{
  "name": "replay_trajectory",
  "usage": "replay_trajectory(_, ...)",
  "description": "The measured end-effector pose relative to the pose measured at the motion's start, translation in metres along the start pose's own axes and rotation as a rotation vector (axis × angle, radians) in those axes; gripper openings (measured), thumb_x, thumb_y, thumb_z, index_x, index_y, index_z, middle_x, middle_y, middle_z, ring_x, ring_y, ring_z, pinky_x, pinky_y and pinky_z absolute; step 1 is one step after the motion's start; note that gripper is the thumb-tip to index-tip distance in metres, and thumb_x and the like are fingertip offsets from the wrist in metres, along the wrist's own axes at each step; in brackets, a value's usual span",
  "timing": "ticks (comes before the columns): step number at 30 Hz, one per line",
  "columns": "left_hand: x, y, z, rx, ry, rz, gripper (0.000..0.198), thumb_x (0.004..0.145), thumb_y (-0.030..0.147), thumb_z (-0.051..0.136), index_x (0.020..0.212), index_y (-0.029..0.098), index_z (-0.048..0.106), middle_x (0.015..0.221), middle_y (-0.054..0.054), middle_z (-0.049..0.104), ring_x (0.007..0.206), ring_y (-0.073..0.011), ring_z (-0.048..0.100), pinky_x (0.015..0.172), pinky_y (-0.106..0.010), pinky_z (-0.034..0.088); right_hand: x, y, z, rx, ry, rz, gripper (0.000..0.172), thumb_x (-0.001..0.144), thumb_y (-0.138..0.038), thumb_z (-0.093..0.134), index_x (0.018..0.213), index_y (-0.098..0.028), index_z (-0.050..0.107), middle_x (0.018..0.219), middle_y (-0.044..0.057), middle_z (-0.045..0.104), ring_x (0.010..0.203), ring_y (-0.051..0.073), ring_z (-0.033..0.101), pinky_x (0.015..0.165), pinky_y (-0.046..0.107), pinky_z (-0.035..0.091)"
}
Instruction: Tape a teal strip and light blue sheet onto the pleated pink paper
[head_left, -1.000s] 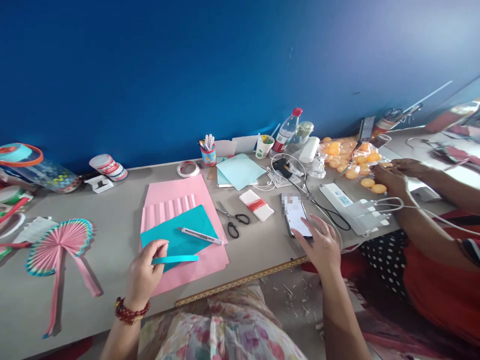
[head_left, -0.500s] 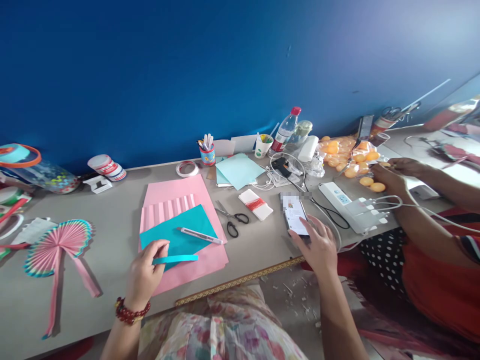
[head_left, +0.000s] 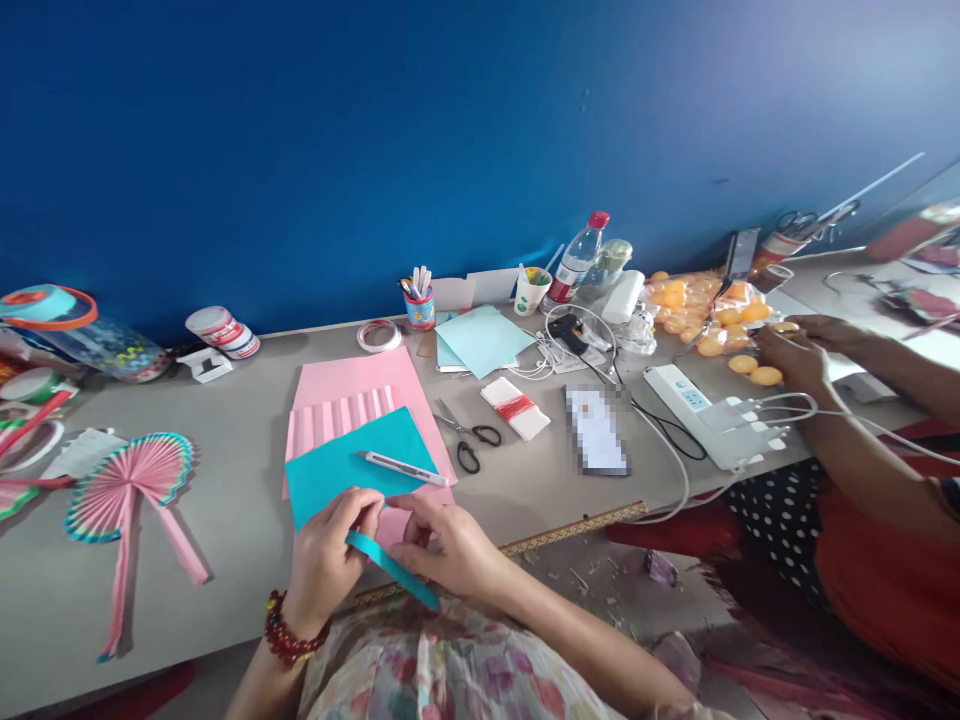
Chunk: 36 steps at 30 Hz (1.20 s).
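A narrow teal paper strip [head_left: 397, 574] slants down between my hands, close to my lap. My left hand [head_left: 335, 550] is closed on its upper end, with fingers bent over it. At the strip's side is my right hand [head_left: 454, 552], fingers curled and thumb against the paper; part of its grip is hidden. The fingertips of both hands nearly meet. Behind them lies a teal paper sheet [head_left: 360, 450] on pink paper [head_left: 360, 370], next to a pleated pink piece [head_left: 334, 418]. A white craft knife [head_left: 401, 467] rests on the teal sheet.
Scissors [head_left: 469, 436], a white card wound with red thread [head_left: 515, 408] and a phone [head_left: 598, 430] lie to the right. A pink folded fan [head_left: 131, 480] lies left. Farther right are a power strip [head_left: 694, 405] and another person's hands [head_left: 799, 350] by orange balls [head_left: 754, 370].
My right hand has left the phone and come over to the teal strip. My left hand has shifted right and nearer my body, and the strip now tilts downward.
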<state>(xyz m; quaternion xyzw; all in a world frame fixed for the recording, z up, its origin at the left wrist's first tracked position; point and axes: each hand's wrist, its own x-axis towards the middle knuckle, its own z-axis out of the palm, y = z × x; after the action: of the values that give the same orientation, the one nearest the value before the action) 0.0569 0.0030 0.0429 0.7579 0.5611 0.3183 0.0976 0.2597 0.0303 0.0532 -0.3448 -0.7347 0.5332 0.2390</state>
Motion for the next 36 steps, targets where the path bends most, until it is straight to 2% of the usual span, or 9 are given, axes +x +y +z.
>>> replay_trajectory(3, -0.002, -0.004, -0.004, 0.033, 0.026, -0.035, 0.012, 0.096, 0.026, 0.049, 0.100, 0.023, 0.060, 0.093, -0.003, 0.071, 0.083, -0.0165, 0.068, 0.073, -0.024, 0.050, 0.000, 0.003, -0.002, 0.130, -0.077, -0.012, 0.046, 0.087, -0.045, 0.065, 0.124, -0.020, 0.060, 0.092, 0.003, 0.069, 0.080, 0.015, 0.064, 0.070, 0.023, 0.048)
replay_trajectory(5, -0.003, -0.006, -0.003, 0.054, 0.030, -0.053, 0.013, 0.096, 0.028, 0.049, 0.099, 0.023, 0.060, 0.093, -0.003, 0.071, 0.081, -0.0163, 0.069, 0.072, -0.024, 0.051, 0.002, 0.003, -0.002, 0.137, -0.080, -0.034, 0.039, 0.083, -0.049, 0.068, 0.109, -0.019, 0.067, 0.096, 0.004, 0.068, 0.085, 0.016, 0.062, 0.073, 0.024, 0.047)
replay_trajectory(9, 0.001, -0.008, 0.000, 0.034, 0.031, -0.088, 0.015, 0.097, 0.028, 0.047, 0.100, 0.022, 0.060, 0.092, -0.005, 0.071, 0.081, -0.0170, 0.069, 0.074, -0.025, 0.052, 0.010, 0.005, 0.001, 0.074, -0.041, 0.013, 0.026, 0.086, -0.044, 0.064, 0.082, -0.018, 0.067, 0.077, 0.000, 0.065, 0.069, 0.012, 0.054, 0.063, 0.022, 0.042)
replay_trajectory(12, 0.002, -0.010, -0.007, -0.036, -0.116, -0.043, 0.019, 0.094, 0.028, 0.048, 0.108, 0.023, 0.061, 0.101, -0.006, 0.070, 0.091, -0.0195, 0.068, 0.080, -0.027, 0.054, 0.014, 0.007, -0.005, 0.057, -0.031, 0.029, 0.024, 0.091, -0.039, 0.058, 0.082, -0.018, 0.066, 0.068, -0.002, 0.063, 0.059, 0.010, 0.050, 0.056, 0.020, 0.038)
replay_trajectory(15, 0.003, -0.007, -0.016, -0.153, -0.309, 0.026, 0.030, 0.089, 0.036, 0.058, 0.118, 0.026, 0.060, 0.112, -0.006, 0.069, 0.103, -0.0216, 0.066, 0.085, -0.028, 0.054, 0.014, 0.006, -0.015, -0.092, -0.003, -0.035, 0.018, 0.091, -0.034, 0.059, 0.084, -0.019, 0.067, 0.072, -0.001, 0.065, 0.062, 0.011, 0.053, 0.057, 0.021, 0.037)
replay_trajectory(19, 0.008, 0.004, -0.019, -0.267, -0.375, -0.084, 0.021, 0.095, 0.039, 0.050, 0.093, 0.023, 0.063, 0.088, -0.003, 0.070, 0.080, -0.0161, 0.067, 0.065, -0.021, 0.052, 0.015, 0.005, -0.022, -0.279, -0.023, -0.088, 0.010, 0.089, -0.026, 0.062, 0.085, -0.021, 0.069, 0.081, 0.000, 0.071, 0.072, 0.014, 0.060, 0.062, 0.021, 0.038)
replay_trajectory(22, 0.010, 0.006, -0.016, -0.241, -0.360, -0.106, 0.028, 0.098, 0.038, 0.044, 0.082, 0.022, 0.061, 0.079, -0.002, 0.067, 0.072, -0.0150, 0.064, 0.065, -0.022, 0.050, 0.017, 0.004, -0.023, -0.311, -0.010, -0.085, 0.012, 0.090, -0.028, 0.060, 0.088, -0.022, 0.071, 0.081, 0.000, 0.072, 0.073, 0.014, 0.062, 0.064, 0.021, 0.039)
replay_trajectory(27, 0.002, -0.013, -0.025, -0.153, -0.288, -0.124, 0.023, 0.098, 0.038, 0.046, 0.087, 0.023, 0.061, 0.082, -0.001, 0.068, 0.076, -0.0149, 0.065, 0.072, -0.023, 0.049, 0.018, 0.005, -0.033, -0.290, 0.048, -0.070, 0.017, 0.091, -0.031, 0.059, 0.088, -0.022, 0.073, 0.078, 0.001, 0.071, 0.070, 0.014, 0.061, 0.063, 0.021, 0.039)
replay_trajectory(36, -0.013, -0.047, -0.047, -0.139, 0.011, -0.265, 0.023, 0.091, 0.043, 0.056, 0.089, 0.023, 0.066, 0.082, 0.001, 0.070, 0.071, -0.0135, 0.065, 0.071, -0.021, 0.051, 0.027, 0.014, -0.042, 0.005, 0.206, 0.064, 0.022, 0.089, -0.035, 0.058, 0.088, -0.019, 0.073, 0.066, 0.000, 0.067, 0.060, 0.012, 0.058, 0.058, 0.022, 0.043)
